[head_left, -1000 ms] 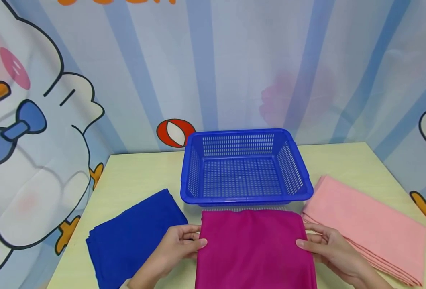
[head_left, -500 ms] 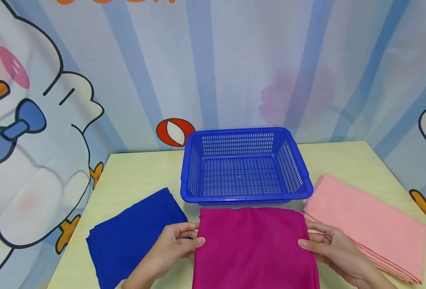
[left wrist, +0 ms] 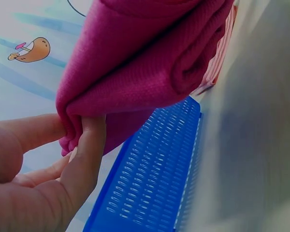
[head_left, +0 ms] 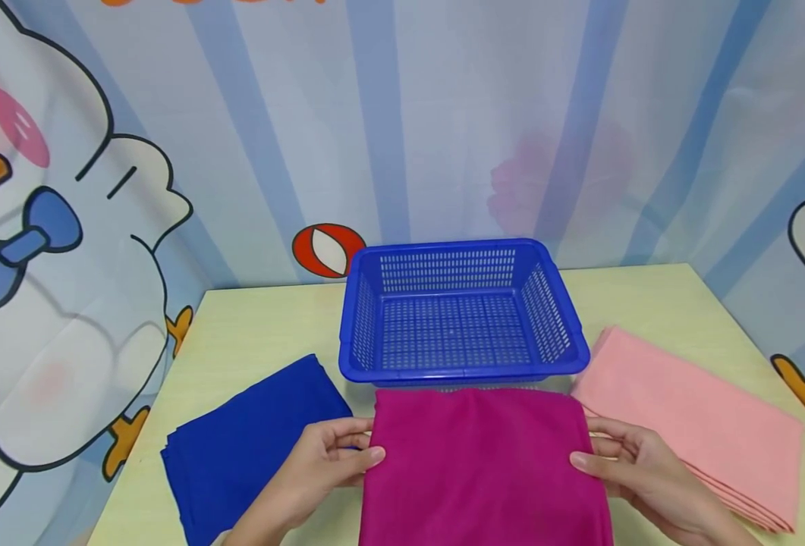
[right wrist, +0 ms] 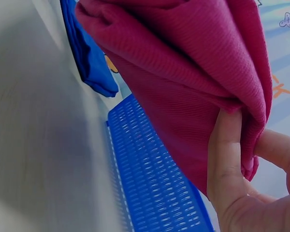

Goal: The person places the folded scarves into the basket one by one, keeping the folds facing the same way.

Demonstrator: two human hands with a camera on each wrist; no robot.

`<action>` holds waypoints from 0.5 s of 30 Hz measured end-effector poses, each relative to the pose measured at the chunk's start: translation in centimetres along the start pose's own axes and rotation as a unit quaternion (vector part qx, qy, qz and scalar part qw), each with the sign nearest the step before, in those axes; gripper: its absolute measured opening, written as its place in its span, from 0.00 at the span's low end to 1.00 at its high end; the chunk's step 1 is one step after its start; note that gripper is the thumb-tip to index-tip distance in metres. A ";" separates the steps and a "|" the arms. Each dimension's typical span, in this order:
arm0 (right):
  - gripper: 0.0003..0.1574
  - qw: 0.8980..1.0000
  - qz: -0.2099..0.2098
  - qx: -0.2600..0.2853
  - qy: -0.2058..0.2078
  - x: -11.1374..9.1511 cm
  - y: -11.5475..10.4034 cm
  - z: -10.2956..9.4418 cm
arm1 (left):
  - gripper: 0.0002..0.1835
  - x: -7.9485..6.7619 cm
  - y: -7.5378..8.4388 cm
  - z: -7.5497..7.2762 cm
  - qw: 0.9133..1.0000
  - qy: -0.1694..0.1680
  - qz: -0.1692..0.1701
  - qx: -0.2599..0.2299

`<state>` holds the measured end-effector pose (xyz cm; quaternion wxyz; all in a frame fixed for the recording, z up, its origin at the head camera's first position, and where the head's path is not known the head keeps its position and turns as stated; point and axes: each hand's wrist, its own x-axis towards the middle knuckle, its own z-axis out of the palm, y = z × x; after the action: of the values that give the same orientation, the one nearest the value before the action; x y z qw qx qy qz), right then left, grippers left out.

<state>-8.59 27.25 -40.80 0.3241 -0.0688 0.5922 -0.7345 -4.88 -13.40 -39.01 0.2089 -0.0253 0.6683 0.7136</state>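
A folded magenta cloth [head_left: 480, 462] is held up in front of the basket, pinched at both sides. My left hand [head_left: 320, 466] grips its left edge, thumb on the near face and fingers behind. On the right edge, my right hand [head_left: 641, 470] pinches it the same way. Both wrist views show thick folded layers of the cloth [left wrist: 130, 72] between thumb and fingers. Just behind it stands a blue plastic basket [head_left: 463, 375] with slotted walls and nothing inside. The cloth's lower end runs out of the head view.
A folded blue cloth [head_left: 252, 447] lies on the table [head_left: 259, 326] to the left, partly behind my left hand. To the right lies a folded pink cloth [head_left: 696, 425], its corner close to the basket. A printed backdrop [head_left: 443, 114] rises behind the table.
My hands have moved slightly apart, and the magenta cloth looks a little larger and higher in the head view. Both hands keep their pinch; basket and other cloths stay in place.
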 end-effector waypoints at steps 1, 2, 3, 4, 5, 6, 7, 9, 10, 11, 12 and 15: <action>0.19 1.000 -0.002 -0.002 0.001 -0.1 -0.1 0.1 | 0.29 -0.1 0.1 0.0 1.000 -0.001 0.002 0.000; 0.19 1.000 -0.004 -0.004 0.001 -0.2 -0.2 0.1 | 0.29 -0.1 0.2 0.0 1.000 -0.002 0.005 -0.001; 0.19 1.000 -0.004 -0.006 0.001 -0.3 -0.3 0.1 | 0.29 -0.2 0.3 0.0 1.000 -0.003 0.008 -0.002; 0.20 1.000 -0.004 -0.007 0.001 -0.4 -0.4 0.2 | 0.29 -0.3 0.4 0.1 1.000 -0.004 0.011 0.000; 0.20 1.000 -0.005 -0.008 0.000 -0.4 -0.5 0.2 | 0.29 -0.3 0.5 0.1 1.000 -0.004 0.013 0.000; 0.20 1.000 -0.005 -0.006 -0.002 -0.5 -0.6 0.2 | 0.29 -0.4 0.6 0.1 1.000 -0.004 0.015 0.001; 0.20 1.000 -0.005 -0.006 -0.005 -0.6 -0.7 0.2 | 0.29 -0.5 0.7 0.1 1.000 -0.005 0.016 -0.001; 0.20 1.000 -0.006 -0.005 -0.009 -0.7 -1.0 0.2 | 0.29 -0.6 0.9 0.2 1.000 -0.007 0.017 -0.003; 0.20 1.000 -0.006 -0.004 -0.012 -0.8 -1.1 0.3 | 0.28 -0.6 1.1 0.2 1.000 -0.008 0.017 -0.004; 0.20 1.000 -0.007 -0.003 -0.014 -0.8 -1.3 0.3 | 0.28 -0.7 1.2 0.2 1.000 -0.010 0.017 -0.005; 0.20 1.000 -0.008 -0.003 -0.015 -0.9 -1.4 0.3 | 0.28 -0.7 1.3 0.2 1.000 -0.011 0.018 -0.006; 0.20 1.000 -0.012 -0.003 -0.017 -1.0 -1.7 0.3 | 0.27 -0.7 1.7 0.1 1.000 -0.016 0.016 -0.005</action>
<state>-8.35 27.69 -38.87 0.3248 -0.0894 0.5880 -0.7354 -4.76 -13.52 -37.15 0.2075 -0.0043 0.6614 0.7208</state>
